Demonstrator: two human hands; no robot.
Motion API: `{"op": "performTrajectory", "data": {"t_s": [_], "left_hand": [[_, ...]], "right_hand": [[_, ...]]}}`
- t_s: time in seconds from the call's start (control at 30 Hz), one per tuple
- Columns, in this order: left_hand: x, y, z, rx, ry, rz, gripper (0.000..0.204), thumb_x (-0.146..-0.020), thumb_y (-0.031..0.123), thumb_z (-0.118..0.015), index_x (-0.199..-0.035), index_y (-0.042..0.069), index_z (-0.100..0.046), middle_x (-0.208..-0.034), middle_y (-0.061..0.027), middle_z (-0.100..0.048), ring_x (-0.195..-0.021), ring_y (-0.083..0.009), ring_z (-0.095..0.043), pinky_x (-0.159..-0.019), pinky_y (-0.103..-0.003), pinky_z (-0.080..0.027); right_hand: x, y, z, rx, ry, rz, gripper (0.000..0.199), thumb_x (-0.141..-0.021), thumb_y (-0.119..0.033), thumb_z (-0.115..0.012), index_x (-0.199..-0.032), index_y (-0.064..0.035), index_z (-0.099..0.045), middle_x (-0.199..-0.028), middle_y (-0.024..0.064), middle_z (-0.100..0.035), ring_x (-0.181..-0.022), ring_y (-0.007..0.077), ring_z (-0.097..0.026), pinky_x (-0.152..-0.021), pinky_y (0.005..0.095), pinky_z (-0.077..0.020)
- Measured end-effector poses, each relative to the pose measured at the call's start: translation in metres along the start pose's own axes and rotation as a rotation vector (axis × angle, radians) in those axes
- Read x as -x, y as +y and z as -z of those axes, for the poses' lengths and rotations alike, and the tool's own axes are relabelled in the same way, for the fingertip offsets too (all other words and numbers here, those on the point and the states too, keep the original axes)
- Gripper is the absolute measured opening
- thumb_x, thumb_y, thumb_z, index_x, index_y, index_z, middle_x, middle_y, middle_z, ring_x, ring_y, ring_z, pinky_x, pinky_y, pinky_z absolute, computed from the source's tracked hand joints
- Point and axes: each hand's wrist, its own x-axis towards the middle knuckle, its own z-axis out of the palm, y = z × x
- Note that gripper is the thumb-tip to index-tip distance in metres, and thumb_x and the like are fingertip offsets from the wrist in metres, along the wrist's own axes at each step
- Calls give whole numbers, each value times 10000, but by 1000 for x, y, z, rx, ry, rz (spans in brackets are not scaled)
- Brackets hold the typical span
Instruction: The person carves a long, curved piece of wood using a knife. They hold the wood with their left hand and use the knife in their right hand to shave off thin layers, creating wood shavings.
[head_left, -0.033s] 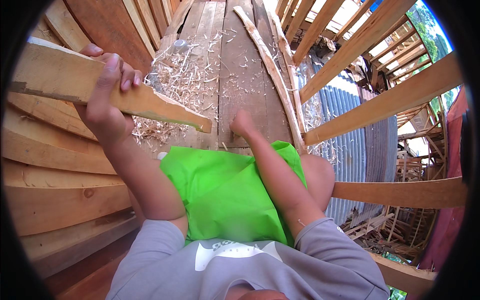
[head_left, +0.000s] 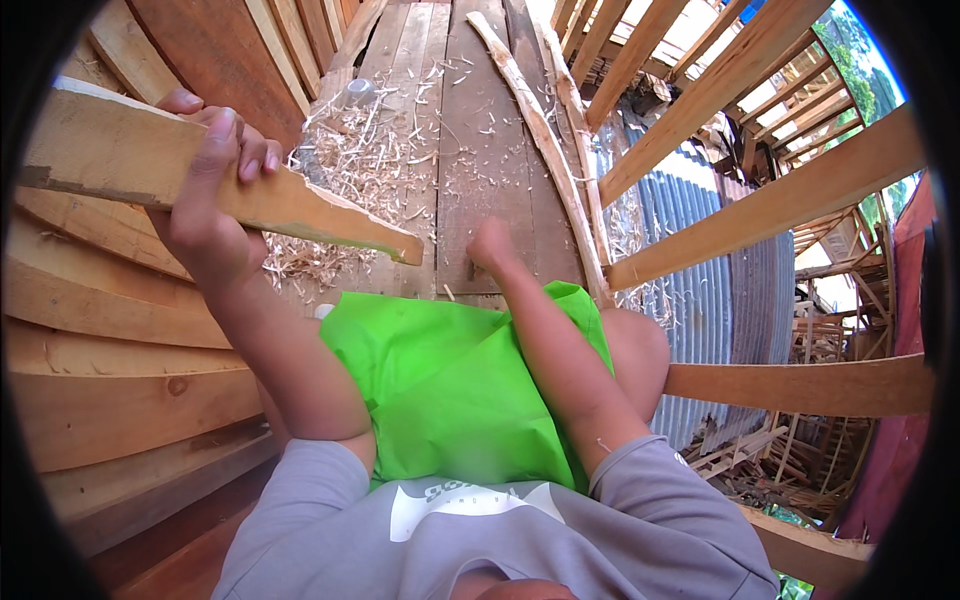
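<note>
My left hand (head_left: 208, 195) is wrapped round a pale wooden board (head_left: 115, 150) at the left, its fingers over the top edge. The board is raised and slopes down toward the middle, tapering to a narrow, rough-cut end. My right hand (head_left: 489, 243) is closed in a fist low over the plank floor, just beyond my lap. Its fingers face away, so whatever it may hold is hidden. A bright green cloth (head_left: 440, 390) covers my lap between the two forearms.
Wood shavings (head_left: 350, 160) lie heaped on the plank floor (head_left: 480, 130), beside a small clear container (head_left: 358, 92). A long peeled pole (head_left: 535, 115) runs along the right. Wooden rails (head_left: 770, 210) border that side, with corrugated sheets (head_left: 685, 250) beyond. Stacked planks (head_left: 120, 350) line the left.
My right hand has shifted very slightly, up and to the right. My left hand and the board look unmoved.
</note>
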Motion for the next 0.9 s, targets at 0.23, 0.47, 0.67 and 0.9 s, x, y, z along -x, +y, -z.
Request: {"op": "performTrajectory", "data": {"t_s": [0.23,0.47,0.67,0.9], "left_hand": [[-1,0,-2,42,-2,4,298,-851,1,-594,-1123,31,-477,-735,-37,-505,-596,-120,-441,-601,-319,-425],[0,2,2,12,-1,-12,289,-854,0,-586,-1120,32,-479,-731,-42,-498,-593,-122,-439,-598,-322,-425],[1,1,-4,29,-21,-15,291,-854,1,-585,-1123,31,-479,-736,-41,-493,-595,-124,-440,-598,-324,-422],[2,7,0,24,-40,-13,308,-854,3,-584,-1139,39,-475,-739,-41,-486,-600,-125,-439,-612,-325,-417]], "right_hand": [[-29,49,-8,208,258,-40,124,-774,-18,-613,-833,63,-687,-812,263,-679,-730,365,-698,-677,402,-573],[-34,25,-4,-170,-32,-55,174,-780,-58,-618,-900,44,-692,-841,229,-696,-840,325,-703,-704,423,-571],[-23,52,-28,713,-149,51,250,-799,-190,-607,-956,-36,-726,-986,187,-703,-966,339,-677,-908,494,-492],[16,-22,-43,145,-269,208,499,-813,-132,-619,-1281,14,-524,-993,250,-676,-996,362,-649,-941,435,-473]]}}
